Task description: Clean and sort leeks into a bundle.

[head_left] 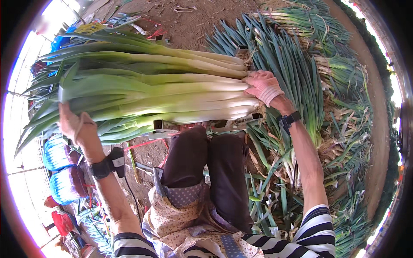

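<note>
Long green onions (193,95) lie side by side across a metal rack (158,124) in front of my knees, white root ends to the right and green leaves to the left. My right hand (263,86), in a pink glove, is closed round the root ends of some of them. At the near edge of the leaves is my left hand (77,124), its fingers stretched up and apart from the thumb, against the leaves. Motion slightly blurs it, and the fingertips are partly lost among the leaves. Each wrist wears a dark strap.
Loose green onions (292,81) are heaped right of the rack, with more bundles (340,71) beyond. On the left stand blue-and-white wrapped rolls (66,187) and a red bag (63,222). Red ribbon (159,32) lies on the bare soil (198,21) behind the rack.
</note>
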### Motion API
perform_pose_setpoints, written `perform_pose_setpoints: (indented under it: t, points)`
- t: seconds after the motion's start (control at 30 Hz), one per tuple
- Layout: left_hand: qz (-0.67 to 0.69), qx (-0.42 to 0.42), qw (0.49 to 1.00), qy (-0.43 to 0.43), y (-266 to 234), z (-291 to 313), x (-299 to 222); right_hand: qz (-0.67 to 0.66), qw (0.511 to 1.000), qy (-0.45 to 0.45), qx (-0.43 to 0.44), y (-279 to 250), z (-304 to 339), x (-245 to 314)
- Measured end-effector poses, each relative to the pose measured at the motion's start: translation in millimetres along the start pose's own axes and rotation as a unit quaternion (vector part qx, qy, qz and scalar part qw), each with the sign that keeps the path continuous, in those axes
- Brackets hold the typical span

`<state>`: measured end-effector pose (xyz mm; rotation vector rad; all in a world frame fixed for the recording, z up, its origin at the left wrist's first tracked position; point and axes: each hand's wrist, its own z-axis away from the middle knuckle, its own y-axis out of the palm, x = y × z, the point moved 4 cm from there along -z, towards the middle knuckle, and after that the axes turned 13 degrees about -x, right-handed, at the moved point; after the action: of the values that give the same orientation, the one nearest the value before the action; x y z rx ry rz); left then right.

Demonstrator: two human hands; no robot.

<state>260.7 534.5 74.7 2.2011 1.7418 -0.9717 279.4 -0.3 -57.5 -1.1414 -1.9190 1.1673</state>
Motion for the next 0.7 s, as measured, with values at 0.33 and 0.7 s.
perform_pose_setpoints:
  t: [0.33, 0.7]
  points:
    - [0.308, 0.069, 0.866, -0.388, 0.1, -3.8, -2.4, 0.025, 0.999, 0.0, 0.043, 16.4, 7.9, 1.6]
    - [0.01, -0.391, 0.908, -0.151, -105.1, -49.4, -31.2, -0.101, 0.984, 0.095, -0.114, 16.8, 30.1, 5.7]
